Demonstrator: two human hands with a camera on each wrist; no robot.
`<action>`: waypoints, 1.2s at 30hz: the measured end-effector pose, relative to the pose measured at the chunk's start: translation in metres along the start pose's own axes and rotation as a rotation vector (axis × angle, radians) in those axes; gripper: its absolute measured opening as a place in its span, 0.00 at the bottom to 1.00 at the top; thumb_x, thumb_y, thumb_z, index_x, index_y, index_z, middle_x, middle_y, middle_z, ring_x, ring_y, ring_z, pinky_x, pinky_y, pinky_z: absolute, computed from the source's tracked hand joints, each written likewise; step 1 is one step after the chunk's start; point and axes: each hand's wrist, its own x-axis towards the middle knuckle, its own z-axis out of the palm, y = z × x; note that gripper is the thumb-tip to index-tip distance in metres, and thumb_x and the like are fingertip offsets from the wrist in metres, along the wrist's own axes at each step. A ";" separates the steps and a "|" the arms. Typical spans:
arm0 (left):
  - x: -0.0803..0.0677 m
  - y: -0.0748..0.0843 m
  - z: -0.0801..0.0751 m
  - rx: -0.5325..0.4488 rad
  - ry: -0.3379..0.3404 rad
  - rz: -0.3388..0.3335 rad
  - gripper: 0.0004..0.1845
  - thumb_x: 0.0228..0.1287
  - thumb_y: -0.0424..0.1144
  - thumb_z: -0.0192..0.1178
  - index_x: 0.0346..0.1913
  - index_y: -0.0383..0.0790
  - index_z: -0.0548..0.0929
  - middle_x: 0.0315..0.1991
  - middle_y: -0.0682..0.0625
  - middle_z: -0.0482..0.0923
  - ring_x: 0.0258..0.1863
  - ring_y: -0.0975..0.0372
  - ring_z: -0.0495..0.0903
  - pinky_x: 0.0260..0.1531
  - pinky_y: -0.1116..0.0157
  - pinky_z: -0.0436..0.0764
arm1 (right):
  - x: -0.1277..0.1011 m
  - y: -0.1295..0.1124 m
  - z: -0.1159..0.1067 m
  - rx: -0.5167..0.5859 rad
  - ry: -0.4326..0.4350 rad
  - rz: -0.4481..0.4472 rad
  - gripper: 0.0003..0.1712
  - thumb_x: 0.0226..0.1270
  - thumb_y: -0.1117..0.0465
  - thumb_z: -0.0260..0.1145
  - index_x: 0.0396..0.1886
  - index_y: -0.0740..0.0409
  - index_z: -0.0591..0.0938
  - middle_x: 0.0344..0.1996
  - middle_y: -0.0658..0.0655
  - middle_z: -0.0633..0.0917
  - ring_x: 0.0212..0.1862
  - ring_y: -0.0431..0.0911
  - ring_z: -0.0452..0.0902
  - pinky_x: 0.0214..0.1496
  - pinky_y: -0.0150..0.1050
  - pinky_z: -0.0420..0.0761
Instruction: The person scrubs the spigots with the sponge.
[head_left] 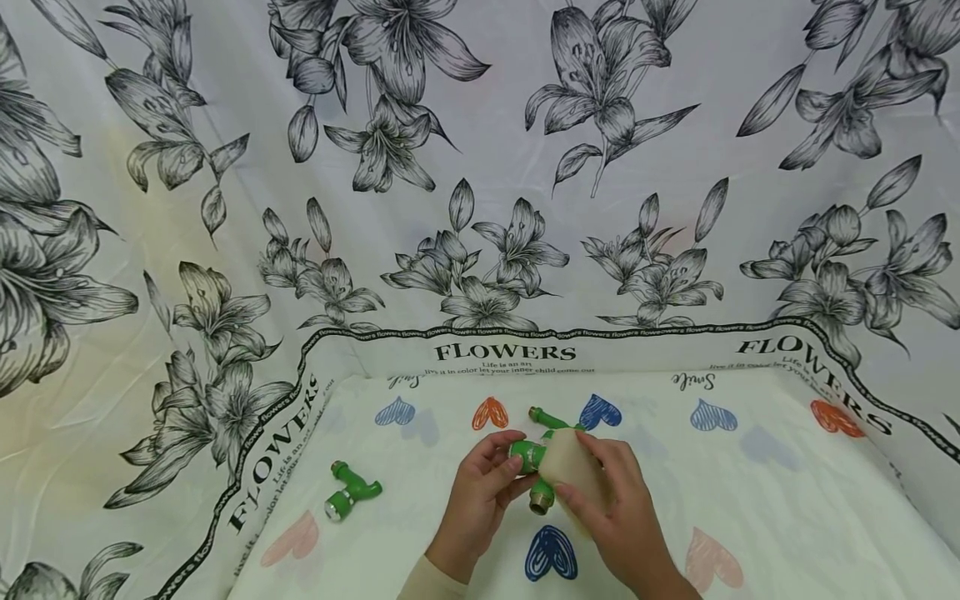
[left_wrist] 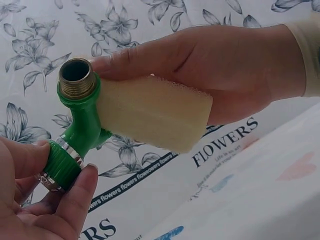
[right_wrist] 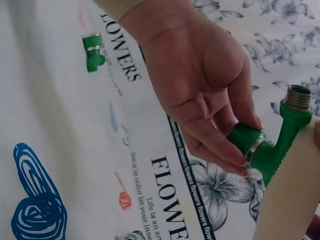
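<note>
**Green fitting held against a sponge above the heart-print cloth**

The left hand pinched the ribbed green end of a green plastic tap fitting with a brass threaded mouth, thumb and fingers curled round it. The right hand gripped a pale yellow foam sponge block and pressed it against the fitting's side. Both were held just above the white cloth printed with coloured hearts.

The left wrist view showed what the head view hid: the brass mouth was hollow and pointed up, and the sponge lay flat along the green stem, with the right hand's fingers over its top. The right wrist view showed the left hand's fingertips closed round the silver-ringed collar.

A second green fitting lay well apart on the cloth to the left, and a third green piece lay just behind the hands.
</note>
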 end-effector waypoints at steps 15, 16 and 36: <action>0.001 -0.001 0.004 0.012 0.003 -0.017 0.18 0.80 0.28 0.63 0.67 0.31 0.78 0.57 0.36 0.82 0.57 0.49 0.87 0.60 0.50 0.84 | 0.001 0.008 -0.001 -0.096 0.090 0.039 0.37 0.71 0.57 0.80 0.76 0.54 0.77 0.59 0.53 0.76 0.54 0.46 0.75 0.51 0.51 0.89; 0.001 -0.001 0.004 0.013 0.008 -0.020 0.18 0.80 0.28 0.63 0.67 0.32 0.78 0.57 0.36 0.82 0.57 0.49 0.87 0.60 0.51 0.84 | 0.000 0.007 0.000 -0.077 0.073 0.034 0.36 0.72 0.57 0.80 0.76 0.53 0.77 0.59 0.52 0.76 0.54 0.46 0.75 0.52 0.49 0.89; 0.001 -0.008 -0.002 0.079 -0.049 -0.092 0.18 0.79 0.27 0.64 0.67 0.31 0.79 0.61 0.38 0.83 0.56 0.53 0.85 0.58 0.56 0.87 | -0.007 -0.024 0.003 0.261 -0.001 0.071 0.33 0.76 0.63 0.75 0.76 0.45 0.76 0.61 0.45 0.77 0.58 0.45 0.75 0.58 0.35 0.83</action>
